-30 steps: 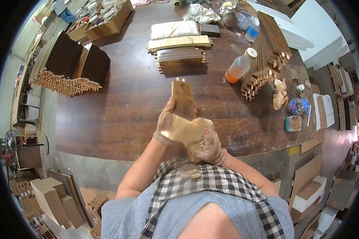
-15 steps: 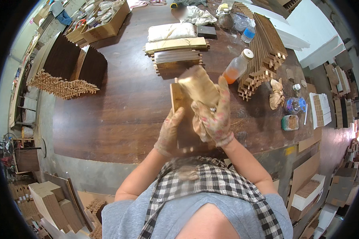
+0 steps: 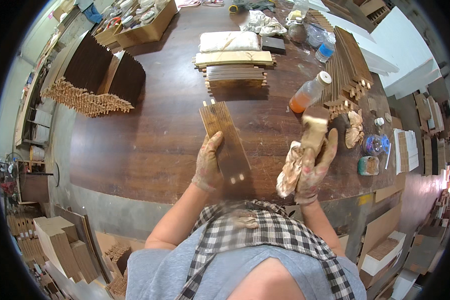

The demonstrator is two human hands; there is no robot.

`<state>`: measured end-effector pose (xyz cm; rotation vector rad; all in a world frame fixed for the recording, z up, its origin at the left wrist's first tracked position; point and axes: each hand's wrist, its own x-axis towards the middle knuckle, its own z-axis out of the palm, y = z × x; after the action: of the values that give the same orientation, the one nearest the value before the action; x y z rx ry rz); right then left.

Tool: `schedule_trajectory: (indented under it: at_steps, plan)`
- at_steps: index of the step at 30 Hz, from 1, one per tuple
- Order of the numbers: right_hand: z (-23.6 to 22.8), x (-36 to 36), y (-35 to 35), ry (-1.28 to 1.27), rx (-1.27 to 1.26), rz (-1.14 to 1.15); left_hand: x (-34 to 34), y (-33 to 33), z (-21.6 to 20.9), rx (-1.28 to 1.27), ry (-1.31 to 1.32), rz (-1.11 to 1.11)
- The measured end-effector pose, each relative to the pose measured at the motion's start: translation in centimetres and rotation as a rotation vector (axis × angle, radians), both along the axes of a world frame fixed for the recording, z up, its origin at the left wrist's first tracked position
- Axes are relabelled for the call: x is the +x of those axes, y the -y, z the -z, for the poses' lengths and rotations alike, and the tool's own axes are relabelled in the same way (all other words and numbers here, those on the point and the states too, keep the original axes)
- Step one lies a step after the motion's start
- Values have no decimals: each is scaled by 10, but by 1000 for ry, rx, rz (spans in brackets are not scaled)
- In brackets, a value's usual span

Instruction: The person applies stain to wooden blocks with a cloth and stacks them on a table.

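Note:
In my left hand (image 3: 208,162) is a flat, brown-stained wooden board (image 3: 226,135) with pale dowel pegs at both ends. It is tilted above the table, with my thumb across its face. My right hand (image 3: 316,172), apart from the board to the right, grips a wide flat paintbrush (image 3: 312,135) with its dark end upward, somewhat blurred. Bunched in the same hand is a stained, crumpled rag (image 3: 290,172). Both hands wear thin, stained gloves. Just beyond the brush a bottle of orange liquid (image 3: 305,95) leans on the table.
Stacked pegged boards (image 3: 236,76) lie on the brown table (image 3: 135,150) beyond my hands. Darker stacks stand at left (image 3: 92,80) and right (image 3: 347,60). A cardboard box of supplies (image 3: 147,30) is at the far left. Jars (image 3: 369,166) and a crumpled cloth (image 3: 354,129) sit at right.
My right hand has moved right and toward me, taking the brush and rag away from the board. The board's broad face now shows. The view has shifted slightly.

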<state>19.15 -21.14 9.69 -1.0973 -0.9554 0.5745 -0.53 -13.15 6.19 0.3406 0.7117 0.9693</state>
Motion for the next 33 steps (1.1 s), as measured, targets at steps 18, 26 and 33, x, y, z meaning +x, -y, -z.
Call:
schedule_trajectory:
  at_steps: [18,26,33]
  plan:
    - [34,14,-102,341,122,20,16,34,-42,150,-9,120]
    - [60,28,-50,332,-94,51,-5,6,6,-46,74,-28]
    - [97,46,0,111,-331,-16,-17,27,110,103,-216,226]
